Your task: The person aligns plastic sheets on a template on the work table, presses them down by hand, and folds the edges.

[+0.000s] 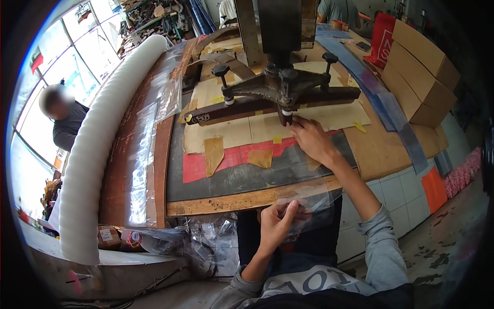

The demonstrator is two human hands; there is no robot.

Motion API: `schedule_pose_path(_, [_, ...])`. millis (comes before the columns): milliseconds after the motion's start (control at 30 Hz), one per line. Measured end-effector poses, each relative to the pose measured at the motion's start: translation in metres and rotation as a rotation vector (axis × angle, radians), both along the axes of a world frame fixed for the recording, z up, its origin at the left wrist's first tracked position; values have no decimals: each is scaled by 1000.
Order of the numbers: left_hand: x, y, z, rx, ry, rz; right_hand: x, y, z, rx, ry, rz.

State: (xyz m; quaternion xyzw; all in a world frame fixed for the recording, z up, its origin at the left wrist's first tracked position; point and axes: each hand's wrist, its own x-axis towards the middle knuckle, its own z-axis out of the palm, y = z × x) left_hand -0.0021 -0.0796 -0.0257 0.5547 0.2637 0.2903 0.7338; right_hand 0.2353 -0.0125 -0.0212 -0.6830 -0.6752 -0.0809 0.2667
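Observation:
My left hand is closed on a clear plastic sheet below the wooden front edge of the worktable. Its thumb presses against the bent fingers. The sheet reaches up to the right, over that edge. My right hand rests over the beige sheet, its fingers extended to the left, tips close to the dark metal bar of the press. What lies under those fingertips is hard to see. Red material with brown tape patches shows below the beige sheet, on a black board.
The press head with its black knobs hangs over the table. A white foam roll lies along the left, where a person is nearby. Cardboard boxes and blue plastic strips are at right. Loose clear plastic hangs below the table.

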Motion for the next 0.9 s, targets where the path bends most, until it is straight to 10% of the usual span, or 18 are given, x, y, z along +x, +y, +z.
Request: schedule_pose_path(900, [9, 0, -3, 3, 16, 50, 13, -4, 2, 7, 21, 60])
